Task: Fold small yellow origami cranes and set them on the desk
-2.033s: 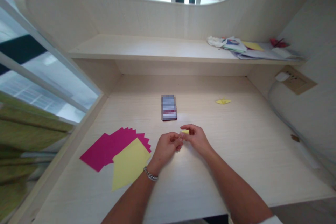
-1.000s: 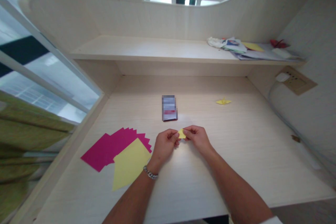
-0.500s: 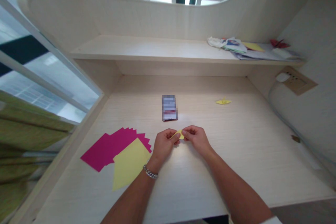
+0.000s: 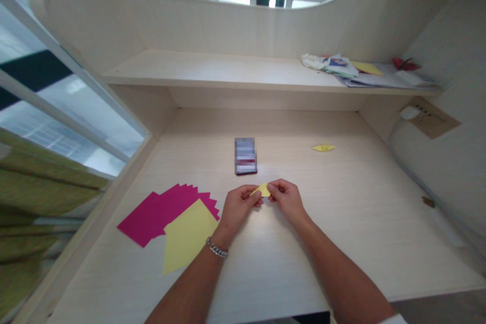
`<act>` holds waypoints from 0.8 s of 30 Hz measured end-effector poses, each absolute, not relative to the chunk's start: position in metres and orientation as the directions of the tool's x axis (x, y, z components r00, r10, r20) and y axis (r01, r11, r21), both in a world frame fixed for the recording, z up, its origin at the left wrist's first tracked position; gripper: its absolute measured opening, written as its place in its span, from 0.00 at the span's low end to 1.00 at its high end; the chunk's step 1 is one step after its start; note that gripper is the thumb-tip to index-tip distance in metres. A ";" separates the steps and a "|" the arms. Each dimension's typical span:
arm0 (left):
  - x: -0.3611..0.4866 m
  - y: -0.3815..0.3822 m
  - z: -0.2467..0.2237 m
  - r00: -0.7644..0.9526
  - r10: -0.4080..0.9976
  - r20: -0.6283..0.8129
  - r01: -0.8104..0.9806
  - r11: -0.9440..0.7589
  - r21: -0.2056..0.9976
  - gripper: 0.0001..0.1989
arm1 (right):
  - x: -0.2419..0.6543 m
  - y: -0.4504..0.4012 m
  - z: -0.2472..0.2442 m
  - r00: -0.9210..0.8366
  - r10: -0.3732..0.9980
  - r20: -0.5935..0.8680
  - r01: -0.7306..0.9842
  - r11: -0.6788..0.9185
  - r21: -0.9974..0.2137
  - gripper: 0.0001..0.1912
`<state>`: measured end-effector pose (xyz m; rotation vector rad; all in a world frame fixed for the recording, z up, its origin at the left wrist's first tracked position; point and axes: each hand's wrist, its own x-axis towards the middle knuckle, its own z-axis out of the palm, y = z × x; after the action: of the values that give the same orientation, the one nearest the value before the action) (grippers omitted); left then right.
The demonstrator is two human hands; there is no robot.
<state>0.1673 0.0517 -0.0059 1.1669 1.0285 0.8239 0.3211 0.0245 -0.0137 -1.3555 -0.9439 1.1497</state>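
Note:
A small folded piece of yellow paper (image 4: pixel 263 190) is pinched between my two hands, above the middle of the desk. My left hand (image 4: pixel 240 206) grips its left end with thumb and fingers. At its right end, the fingertips of my right hand (image 4: pixel 286 200) are closed on the paper. Just beyond my hands lies a phone (image 4: pixel 245 156) with a blurred screen. A folded yellow paper figure (image 4: pixel 324 147) rests farther back on the right.
Fanned magenta sheets (image 4: pixel 152 217) lie at the left of the desk (image 4: pixel 360 223), partly under yellow sheets (image 4: pixel 188 238). A shelf (image 4: pixel 228 71) at the back holds papers (image 4: pixel 364 68). A cable (image 4: pixel 412 174) runs along the right wall.
The fingers of my right hand have moved slightly up and right along the folded yellow paper, and more of the paper shows between my hands.

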 end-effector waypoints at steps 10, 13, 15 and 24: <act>0.167 0.054 -0.011 0.311 0.934 -0.175 -0.021 0.191 0.981 0.17 | 0.324 0.024 -0.016 0.209 0.974 -0.084 -0.045 -0.076 -0.996 0.16; 0.167 0.054 -0.010 0.322 0.933 -0.160 -0.032 0.180 0.983 0.19 | 0.323 0.024 -0.014 0.241 0.968 -0.074 -0.010 -0.074 -0.997 0.16; 0.166 0.053 -0.008 0.324 0.933 -0.158 -0.026 0.176 0.984 0.20 | 0.322 0.023 -0.013 0.254 0.964 -0.078 -0.010 -0.078 -0.997 0.16; 0.166 0.055 -0.006 0.287 0.941 -0.178 -0.035 0.196 0.980 0.20 | 0.322 0.025 -0.011 0.244 0.962 -0.122 -0.068 -0.108 -0.992 0.17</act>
<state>0.1656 0.0547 -0.0062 1.1473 1.0380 0.8926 0.3223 0.0246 -0.0111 -1.3611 -0.9263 1.1283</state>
